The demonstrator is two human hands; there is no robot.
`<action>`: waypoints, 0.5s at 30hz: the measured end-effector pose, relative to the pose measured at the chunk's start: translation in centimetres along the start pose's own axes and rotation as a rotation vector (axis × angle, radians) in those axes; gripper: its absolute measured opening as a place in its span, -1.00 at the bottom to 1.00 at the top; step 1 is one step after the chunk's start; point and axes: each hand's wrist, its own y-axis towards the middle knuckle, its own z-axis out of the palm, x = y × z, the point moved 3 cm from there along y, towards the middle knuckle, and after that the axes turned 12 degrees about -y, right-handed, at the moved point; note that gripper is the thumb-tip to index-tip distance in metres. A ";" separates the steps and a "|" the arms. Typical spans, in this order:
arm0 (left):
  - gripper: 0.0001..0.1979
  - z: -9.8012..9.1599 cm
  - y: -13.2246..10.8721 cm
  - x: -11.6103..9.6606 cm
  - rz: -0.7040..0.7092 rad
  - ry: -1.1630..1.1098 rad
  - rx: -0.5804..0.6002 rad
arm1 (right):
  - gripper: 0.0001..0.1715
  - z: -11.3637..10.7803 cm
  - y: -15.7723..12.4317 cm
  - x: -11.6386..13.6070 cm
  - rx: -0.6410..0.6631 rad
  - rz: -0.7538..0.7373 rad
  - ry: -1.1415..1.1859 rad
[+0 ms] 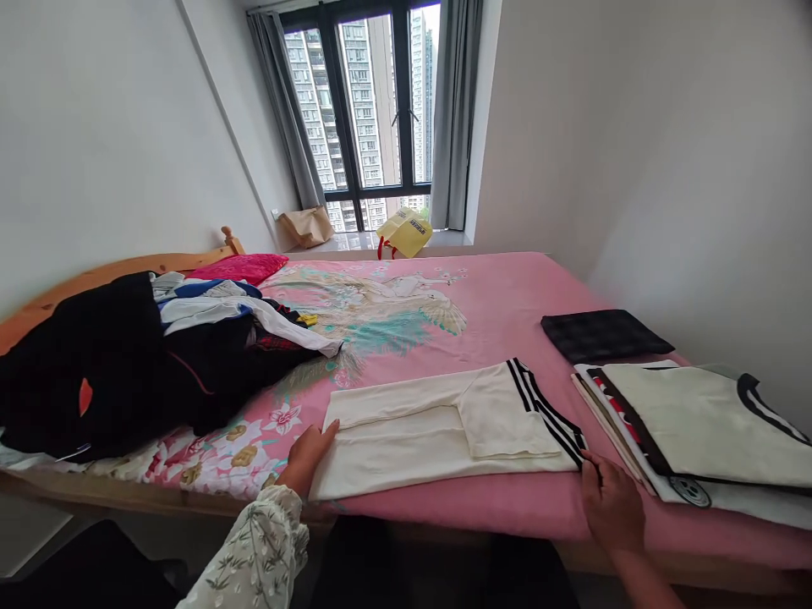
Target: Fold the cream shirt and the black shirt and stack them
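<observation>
Your left hand (309,455) lies flat, fingers straight and close together, its tips pressing the left edge of the folded cream fabric top with black stripes (437,427). Your right hand (610,503) rests loosely curled at the top's striped right end, fingertips touching the near corner (whether they pinch the cloth cannot be told). The top lies near you on the pink floral bedsheet (495,296), between a heap of dark clothes (114,364) on the left and a stack of folded shirts (698,423) on the right.
</observation>
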 end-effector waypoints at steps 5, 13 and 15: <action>-0.39 0.3 -0.8 0.5 0.000 0.066 0.041 | -0.55 -0.3 0.0 0.6 -0.017 0.010 -0.015; -0.30 1.0 -0.6 -0.4 -0.098 0.070 -0.040 | -0.58 -0.4 -0.2 0.7 -0.069 -0.020 -0.022; -0.28 1.3 -0.5 -0.5 -0.094 0.062 -0.057 | -0.59 -0.4 -0.1 0.7 -0.065 -0.017 -0.022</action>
